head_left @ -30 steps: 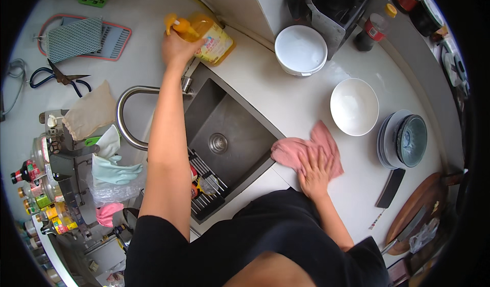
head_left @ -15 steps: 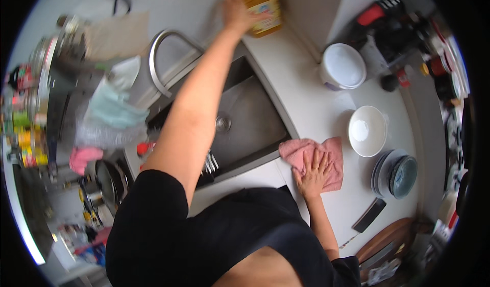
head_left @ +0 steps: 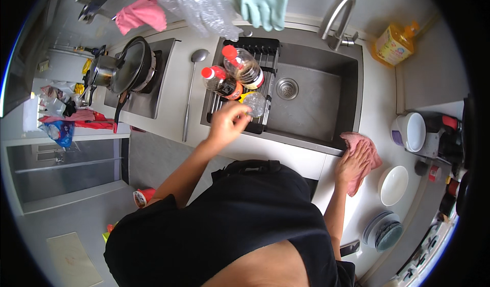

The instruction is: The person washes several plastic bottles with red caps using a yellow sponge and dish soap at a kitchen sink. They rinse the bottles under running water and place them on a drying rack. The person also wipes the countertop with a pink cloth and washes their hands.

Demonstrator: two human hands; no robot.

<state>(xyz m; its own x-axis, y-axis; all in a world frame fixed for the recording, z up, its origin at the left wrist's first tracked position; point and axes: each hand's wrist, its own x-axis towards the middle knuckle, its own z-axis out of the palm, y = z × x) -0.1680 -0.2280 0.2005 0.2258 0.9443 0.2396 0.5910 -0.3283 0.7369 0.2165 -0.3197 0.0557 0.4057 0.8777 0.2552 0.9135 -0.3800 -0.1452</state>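
My left hand (head_left: pixel 227 125) is over the near end of the black drying rack (head_left: pixel 248 129) in the sink's left side. Its fingers are pinched at the edge of a round, shiny, see-through thing (head_left: pixel 253 104); what exactly they grip is hard to make out. Beside it on the rack are two red-capped bottles with dark contents, a smaller bottle (head_left: pixel 224 84) and a larger bottle (head_left: pixel 245 67). My right hand (head_left: pixel 353 163) lies flat, fingers stretched out, on a crumpled pink cloth (head_left: pixel 371 157) at the counter by the sink's near right corner.
The grey sink (head_left: pixel 311 98) has a curved faucet (head_left: pixel 341 19) behind it. A yellow soap bottle (head_left: pixel 394 44) stands at the back right. A white bowl (head_left: pixel 393 186) and stacked dishes (head_left: pixel 384 231) sit right. Left are a ladle (head_left: pixel 193 78) and a pan (head_left: pixel 133 65) on the stove.
My left hand has left the yellow soap bottle in the back corner and come to the rack on the left. The view has swung left. My right hand stays on the pink cloth.
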